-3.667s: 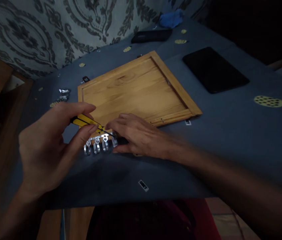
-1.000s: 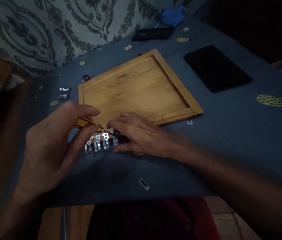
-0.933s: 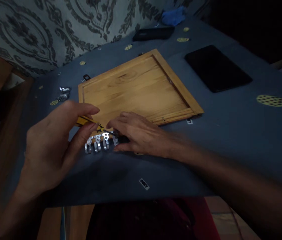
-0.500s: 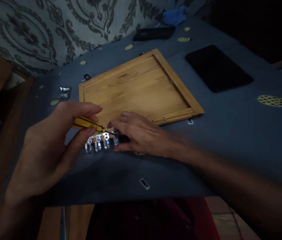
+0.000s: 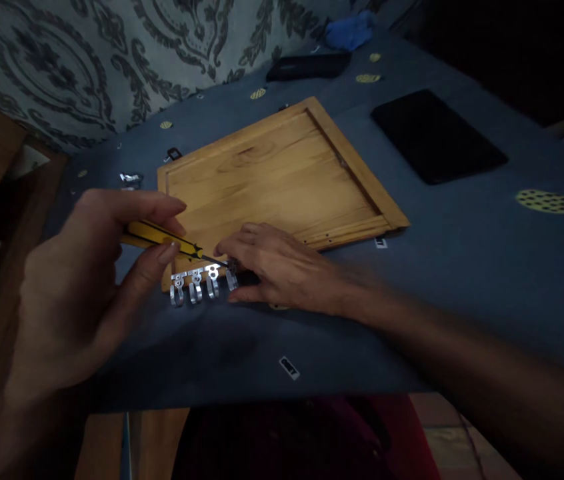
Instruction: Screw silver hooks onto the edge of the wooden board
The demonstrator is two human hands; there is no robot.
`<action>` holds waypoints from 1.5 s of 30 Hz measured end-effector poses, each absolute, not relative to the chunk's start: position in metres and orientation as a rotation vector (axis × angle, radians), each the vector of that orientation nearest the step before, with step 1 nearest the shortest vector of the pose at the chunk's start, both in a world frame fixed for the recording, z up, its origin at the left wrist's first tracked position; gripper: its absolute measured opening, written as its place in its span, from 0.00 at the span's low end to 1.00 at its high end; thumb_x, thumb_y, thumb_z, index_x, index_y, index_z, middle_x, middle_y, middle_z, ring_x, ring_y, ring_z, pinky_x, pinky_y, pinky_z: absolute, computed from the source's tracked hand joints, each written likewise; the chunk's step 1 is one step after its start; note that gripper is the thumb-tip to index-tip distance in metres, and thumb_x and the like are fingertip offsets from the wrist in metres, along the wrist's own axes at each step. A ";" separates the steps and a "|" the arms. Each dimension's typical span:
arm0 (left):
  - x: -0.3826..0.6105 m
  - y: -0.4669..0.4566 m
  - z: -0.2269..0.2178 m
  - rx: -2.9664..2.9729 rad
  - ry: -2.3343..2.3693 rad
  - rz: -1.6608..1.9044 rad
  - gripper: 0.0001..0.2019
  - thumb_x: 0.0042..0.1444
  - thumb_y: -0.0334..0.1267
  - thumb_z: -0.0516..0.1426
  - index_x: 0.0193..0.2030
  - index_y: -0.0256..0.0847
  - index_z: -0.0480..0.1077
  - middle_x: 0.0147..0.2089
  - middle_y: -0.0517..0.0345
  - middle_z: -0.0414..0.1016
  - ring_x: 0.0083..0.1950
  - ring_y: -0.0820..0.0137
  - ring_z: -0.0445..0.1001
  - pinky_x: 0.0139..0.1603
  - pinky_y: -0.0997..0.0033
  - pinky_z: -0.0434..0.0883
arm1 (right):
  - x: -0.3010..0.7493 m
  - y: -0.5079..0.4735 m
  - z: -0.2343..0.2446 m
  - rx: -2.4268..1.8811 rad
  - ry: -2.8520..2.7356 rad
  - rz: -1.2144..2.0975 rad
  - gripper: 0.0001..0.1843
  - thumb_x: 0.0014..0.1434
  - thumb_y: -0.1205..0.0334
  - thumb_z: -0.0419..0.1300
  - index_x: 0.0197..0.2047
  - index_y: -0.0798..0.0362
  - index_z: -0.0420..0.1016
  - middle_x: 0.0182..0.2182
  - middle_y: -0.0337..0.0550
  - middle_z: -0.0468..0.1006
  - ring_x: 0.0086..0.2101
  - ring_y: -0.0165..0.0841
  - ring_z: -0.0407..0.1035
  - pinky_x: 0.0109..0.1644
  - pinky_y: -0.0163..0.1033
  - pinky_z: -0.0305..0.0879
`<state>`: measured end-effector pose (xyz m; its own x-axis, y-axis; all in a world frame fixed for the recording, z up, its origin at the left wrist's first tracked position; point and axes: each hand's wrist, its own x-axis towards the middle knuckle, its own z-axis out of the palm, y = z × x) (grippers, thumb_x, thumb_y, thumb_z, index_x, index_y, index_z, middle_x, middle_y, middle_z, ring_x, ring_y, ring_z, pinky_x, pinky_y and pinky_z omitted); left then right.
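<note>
My left hand (image 5: 75, 287) is closed round the yellow-and-black handle of a screwdriver (image 5: 162, 238), thumb below and fingers above. Its thin shaft slants down to the right, and its tip meets a silver hook rail (image 5: 213, 277) beside my right fingertips. Several curved hooks hang from that rail, along the near edge of a framed wooden board (image 5: 257, 180). My right hand (image 5: 287, 270) grips the rail's right part against the board, fingers on top and thumb at the near side. The rail's right end is hidden under this hand.
Loose shiny metal pieces (image 5: 132, 179) lie left of the board on the blue cloth (image 5: 352, 360). A black tablet-like slab (image 5: 437, 137) is at the right. Behind the board are a dark phone-like object (image 5: 309, 67) and a blue cloth bundle (image 5: 349, 32). A patterned wall stands beyond.
My left hand has shifted left and slightly up along the screwdriver's line, showing more of its shaft. The tip stays near the rail. My right hand and the board hold still.
</note>
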<state>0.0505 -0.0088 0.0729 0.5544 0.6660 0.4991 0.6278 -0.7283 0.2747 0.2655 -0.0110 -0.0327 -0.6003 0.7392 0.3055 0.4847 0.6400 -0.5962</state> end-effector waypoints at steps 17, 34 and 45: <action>0.050 -0.003 0.073 2.837 0.933 0.740 0.19 0.62 0.35 0.59 0.59 0.54 0.71 0.47 0.63 0.79 0.44 0.64 0.81 0.41 0.60 0.80 | 0.267 -0.013 -0.031 -0.959 -2.330 0.613 0.23 0.61 0.54 0.70 0.53 0.57 0.71 0.43 0.49 0.75 0.45 0.42 0.68 0.49 0.46 0.65; 0.059 -0.005 0.072 2.954 0.919 0.658 0.12 0.66 0.38 0.58 0.55 0.51 0.70 0.43 0.59 0.77 0.43 0.66 0.80 0.41 0.66 0.80 | 0.266 -0.012 -0.036 -0.925 -2.310 0.594 0.23 0.63 0.51 0.68 0.54 0.56 0.70 0.44 0.49 0.76 0.45 0.42 0.68 0.50 0.46 0.64; 0.064 -0.011 0.061 2.861 1.141 0.946 0.13 0.62 0.39 0.63 0.54 0.49 0.73 0.43 0.61 0.78 0.43 0.68 0.79 0.41 0.67 0.77 | 0.268 -0.012 -0.033 -0.899 -2.317 0.646 0.25 0.64 0.53 0.67 0.57 0.60 0.70 0.47 0.52 0.76 0.47 0.42 0.66 0.52 0.46 0.63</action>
